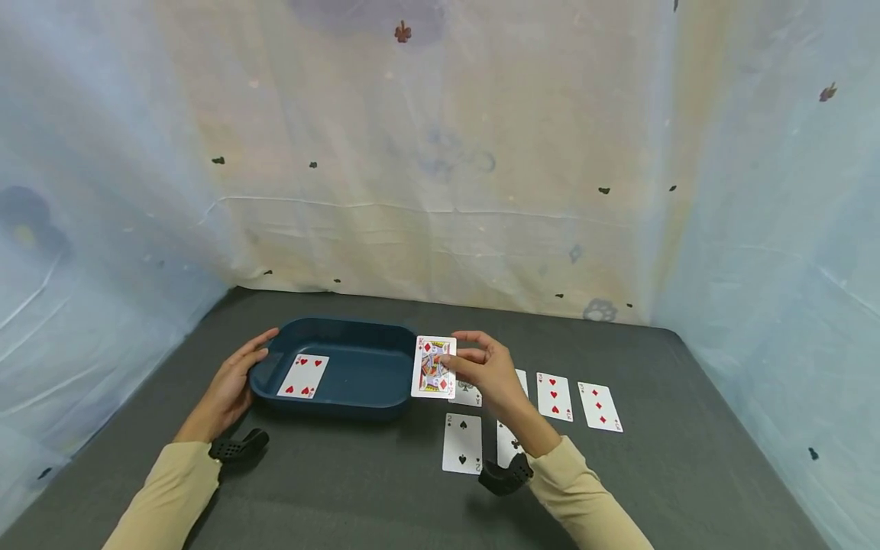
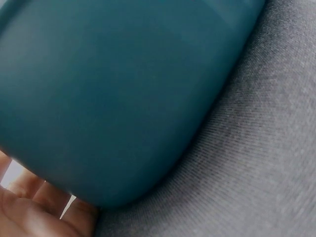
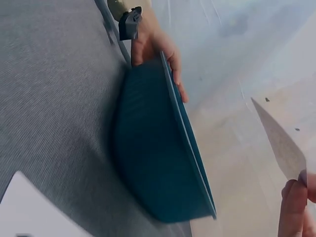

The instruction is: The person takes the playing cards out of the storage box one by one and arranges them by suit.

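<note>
The right hand (image 1: 490, 374) pinches a king of diamonds (image 1: 434, 367) between thumb and fingertips (image 3: 292, 207) at the card's right edge, holding it upright and face toward the head camera. The card hangs just above the right rim of the tray (image 1: 357, 405), at 3 o'clock from the tray's centre.

The left hand (image 1: 230, 386) rests against the tray's left wall at 9 o'clock, fingers fairly straight along the rim and thumb low on the outside; it steadies rather than clamps. The two hands are well apart, one at each end of the tray.

Handling, as a judgement: the card is thin, light and flexible, with a smooth coated face that is likely to slip. An edge pinch suits it, with light pressure so it does not crease. From flat cloth it would need lifting by a corner or edge.

The tray is dark teal, apparently moulded plastic, rectangular, with rounded corners, a shallow wall and a thin lip. A four of hearts (image 1: 303, 376) lies face up on its floor toward 8 o'clock.

The table cover (image 1: 344, 489) is grey woven cloth with a fine ribbed texture. More cards lie face up on it at 4 o'clock from the tray, among them a two of spades (image 1: 462, 443), a three of hearts (image 1: 554, 396) and a three of diamonds (image 1: 600, 406).
</note>
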### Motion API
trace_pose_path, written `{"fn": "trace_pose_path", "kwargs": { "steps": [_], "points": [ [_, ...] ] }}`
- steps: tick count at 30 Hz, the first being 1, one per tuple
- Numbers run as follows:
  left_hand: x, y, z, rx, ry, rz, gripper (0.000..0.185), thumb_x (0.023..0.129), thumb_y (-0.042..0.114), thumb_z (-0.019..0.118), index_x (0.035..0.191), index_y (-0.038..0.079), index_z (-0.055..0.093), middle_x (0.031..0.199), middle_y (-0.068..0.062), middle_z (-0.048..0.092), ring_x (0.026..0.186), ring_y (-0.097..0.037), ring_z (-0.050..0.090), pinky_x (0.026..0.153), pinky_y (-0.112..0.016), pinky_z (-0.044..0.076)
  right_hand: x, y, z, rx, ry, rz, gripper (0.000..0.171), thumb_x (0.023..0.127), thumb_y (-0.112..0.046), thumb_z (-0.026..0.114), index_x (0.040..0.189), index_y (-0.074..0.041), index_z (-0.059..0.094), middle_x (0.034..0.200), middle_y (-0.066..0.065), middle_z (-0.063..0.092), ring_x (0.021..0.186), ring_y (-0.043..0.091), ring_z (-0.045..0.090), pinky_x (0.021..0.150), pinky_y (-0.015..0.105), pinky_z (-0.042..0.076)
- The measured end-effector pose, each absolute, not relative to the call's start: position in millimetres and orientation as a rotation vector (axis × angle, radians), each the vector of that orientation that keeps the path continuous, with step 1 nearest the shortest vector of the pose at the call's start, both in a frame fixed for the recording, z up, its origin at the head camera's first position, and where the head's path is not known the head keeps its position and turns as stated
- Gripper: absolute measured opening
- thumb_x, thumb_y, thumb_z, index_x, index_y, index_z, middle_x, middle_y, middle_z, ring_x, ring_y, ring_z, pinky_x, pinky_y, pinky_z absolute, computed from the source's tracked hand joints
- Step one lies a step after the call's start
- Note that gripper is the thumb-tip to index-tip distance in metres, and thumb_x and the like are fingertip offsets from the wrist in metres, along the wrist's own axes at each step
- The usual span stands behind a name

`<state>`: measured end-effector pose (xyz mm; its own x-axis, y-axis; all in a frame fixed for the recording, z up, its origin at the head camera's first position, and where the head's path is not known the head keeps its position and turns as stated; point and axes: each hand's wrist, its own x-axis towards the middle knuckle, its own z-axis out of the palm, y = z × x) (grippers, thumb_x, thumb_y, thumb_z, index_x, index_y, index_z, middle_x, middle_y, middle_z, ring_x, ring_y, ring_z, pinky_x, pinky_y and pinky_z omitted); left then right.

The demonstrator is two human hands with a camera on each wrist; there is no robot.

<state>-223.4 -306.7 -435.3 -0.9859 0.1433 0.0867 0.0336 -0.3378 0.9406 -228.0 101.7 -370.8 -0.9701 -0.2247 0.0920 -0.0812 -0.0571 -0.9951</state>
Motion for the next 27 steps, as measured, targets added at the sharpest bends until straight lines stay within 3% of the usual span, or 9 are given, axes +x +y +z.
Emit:
{"fn": "trace_pose_path", "kwargs": {
  "steps": [11, 27],
  "points": [
    [-224.6, -307.6, -438.5, 0.248, 1.755, 2.506, 0.045, 0.107, 0.017, 0.039, 0.151, 0.014, 0.033, 0.122, 0.004, 0.057, 0.089, -0.015, 0.067, 0.074, -0.028, 0.054, -215.6, 140.4, -378.1, -0.212, 2.186, -2.168, 0.042, 0.084, 0.001, 0.073, 0.123, 0.0, 0.056, 0.088, 0.01, 0.071, 0.079, 0.02, 0.066, 0.071, 0.031, 0.054],
    [-225.3, -308.3, -439.1, 0.244, 1.753, 2.508, 0.045, 0.107, 0.018, 0.039, 0.151, 0.015, 0.033, 0.125, 0.004, 0.055, 0.089, -0.015, 0.067, 0.074, -0.029, 0.054, -196.5, 195.8, -380.7, -0.016, 2.279, -2.14, 0.049, 0.085, -0.002, 0.074, 0.128, 0.0, 0.051, 0.082, 0.003, 0.07, 0.075, 0.016, 0.065, 0.069, 0.033, 0.052]
  ]
}}
